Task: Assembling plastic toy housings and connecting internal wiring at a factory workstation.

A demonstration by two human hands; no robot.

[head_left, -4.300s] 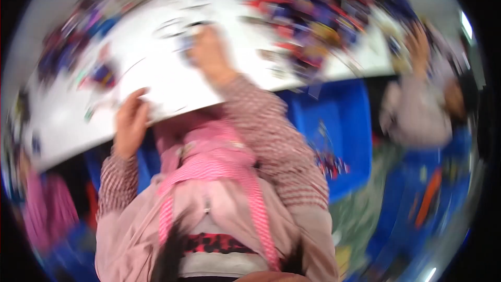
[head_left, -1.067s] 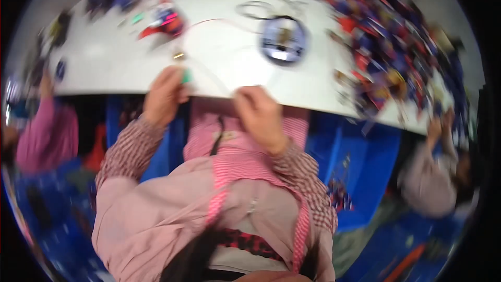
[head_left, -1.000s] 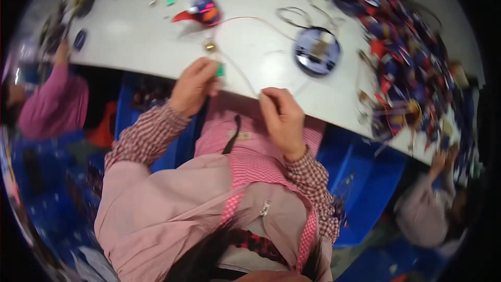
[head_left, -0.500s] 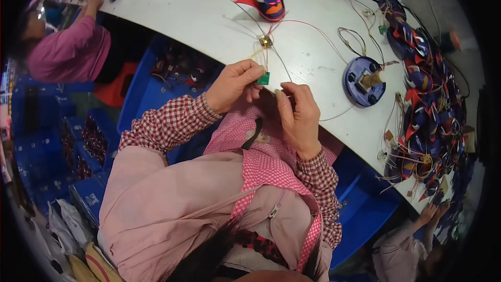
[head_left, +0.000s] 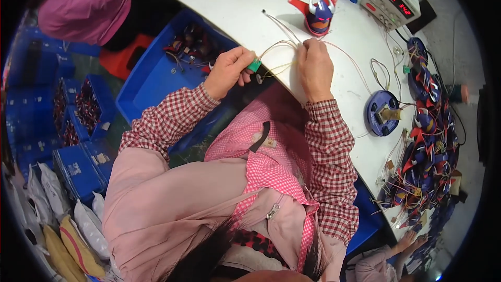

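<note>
My left hand pinches a small green circuit board just off the near edge of the table. Thin wires run from around the board toward my right hand. That hand rests on the table with its fingers closed over the wires; what sits under the fingertips is hidden. Just beyond it stands a purple toy figure with silvery horns, a red cape and a red glow on its face. A loose dark-tipped lead lies to its left.
A round purple base lies to the right, wired to the toy side. A power supply with a lit red display stands at the back. Toy parts are heaped along the right. A blue bin sits at left, near a co-worker's pink sleeve.
My right hand has moved from the table edge, away from me, onto the wires near the toy. My left hand still holds the green board. The whole view has shifted.
</note>
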